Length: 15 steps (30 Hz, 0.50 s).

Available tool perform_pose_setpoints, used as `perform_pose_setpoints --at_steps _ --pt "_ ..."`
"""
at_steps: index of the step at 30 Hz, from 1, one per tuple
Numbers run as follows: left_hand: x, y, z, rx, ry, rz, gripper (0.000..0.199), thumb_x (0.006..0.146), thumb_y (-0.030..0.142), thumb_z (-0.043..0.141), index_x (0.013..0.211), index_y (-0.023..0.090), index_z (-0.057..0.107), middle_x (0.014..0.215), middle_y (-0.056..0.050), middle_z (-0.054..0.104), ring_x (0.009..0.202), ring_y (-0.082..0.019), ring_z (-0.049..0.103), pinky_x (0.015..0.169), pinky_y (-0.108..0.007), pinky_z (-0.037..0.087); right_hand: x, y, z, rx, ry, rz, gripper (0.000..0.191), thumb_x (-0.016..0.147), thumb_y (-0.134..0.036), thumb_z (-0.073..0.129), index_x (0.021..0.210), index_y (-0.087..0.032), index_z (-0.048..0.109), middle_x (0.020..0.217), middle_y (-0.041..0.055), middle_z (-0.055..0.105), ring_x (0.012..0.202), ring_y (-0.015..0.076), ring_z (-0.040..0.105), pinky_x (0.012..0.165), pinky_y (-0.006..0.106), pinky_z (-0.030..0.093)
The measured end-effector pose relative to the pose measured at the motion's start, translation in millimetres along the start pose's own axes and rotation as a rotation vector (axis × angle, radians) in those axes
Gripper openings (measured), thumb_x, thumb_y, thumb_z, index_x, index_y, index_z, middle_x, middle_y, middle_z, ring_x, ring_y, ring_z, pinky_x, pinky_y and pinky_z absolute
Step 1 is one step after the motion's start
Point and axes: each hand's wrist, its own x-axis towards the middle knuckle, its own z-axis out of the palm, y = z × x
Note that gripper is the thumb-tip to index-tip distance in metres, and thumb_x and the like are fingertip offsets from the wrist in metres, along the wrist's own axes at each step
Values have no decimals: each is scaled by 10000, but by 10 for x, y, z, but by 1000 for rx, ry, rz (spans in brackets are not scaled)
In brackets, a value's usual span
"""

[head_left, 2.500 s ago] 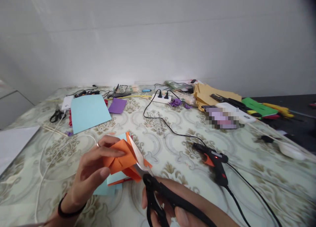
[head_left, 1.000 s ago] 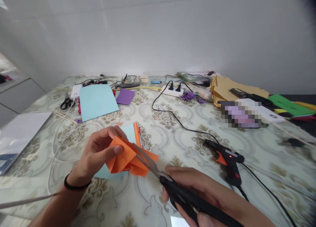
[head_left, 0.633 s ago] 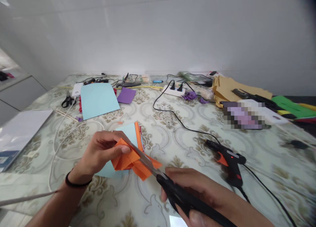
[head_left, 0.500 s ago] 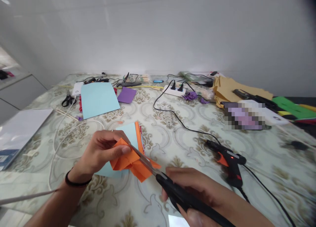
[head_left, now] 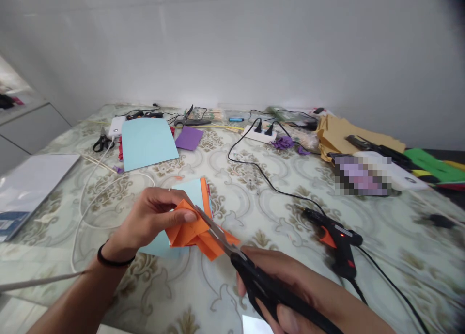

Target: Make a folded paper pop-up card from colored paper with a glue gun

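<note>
Between thumb and fingers, my left hand [head_left: 156, 217] pinches a folded, creased piece of orange paper [head_left: 189, 230]. My right hand [head_left: 286, 285] grips black-handled scissors [head_left: 254, 273] by the handles. Their metal blades lie along the upper edge of the orange paper, pointing toward my left fingers and slightly parted. Behind and beneath the paper, light blue sheets [head_left: 193, 190] lie on the table with an orange strip at their edge. Part of those sheets is hidden by my left hand.
A black glue gun [head_left: 337, 242] with an orange trigger rests at the right, its cord trailing. A white power strip [head_left: 259, 134], purple paper [head_left: 189, 138] and a light blue sheet [head_left: 148, 144] lie farther back. Other scissors [head_left: 102, 142] sit at the left.
The scissor blades have parted slightly over the orange paper. Both hands stay almost in place, and the whole view has shifted a little.
</note>
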Motion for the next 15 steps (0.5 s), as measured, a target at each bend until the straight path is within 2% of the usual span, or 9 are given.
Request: perform_pose_setpoints --at_steps 4,9,13,15 --pt "-9 -1 -44 -30 -120 -20 132 869 305 872 803 190 878 719 -71 780 620 -148 658 582 -249 529 -17 -14 27 52 29 5 602 914 -665 722 1296 -200 701 1113 115 661 651 108 561 559 212 522" --pt "-24 15 -132 36 -231 -54 71 862 268 877 850 200 893 732 -76 779 615 -146 638 572 -259 498 67 -110 34 108 29 5 553 870 -660 769 1181 -203 750 1118 109 630 665 102 571 473 163 463" --pt "-23 30 -143 61 -231 -52 95 881 280 858 845 196 885 722 -76 767 624 -157 633 582 -274 497 105 -205 66 45 16 51 518 881 -663 747 1067 -180 748 995 61 601 565 57 493 445 157 442" --pt "-30 25 -126 49 -196 -49 148 892 327 849 847 188 872 758 -86 775 676 -178 656 626 -291 522 118 -247 98 29 65 51 552 884 -703 719 1030 -171 736 942 41 581 514 32 440 422 149 396"
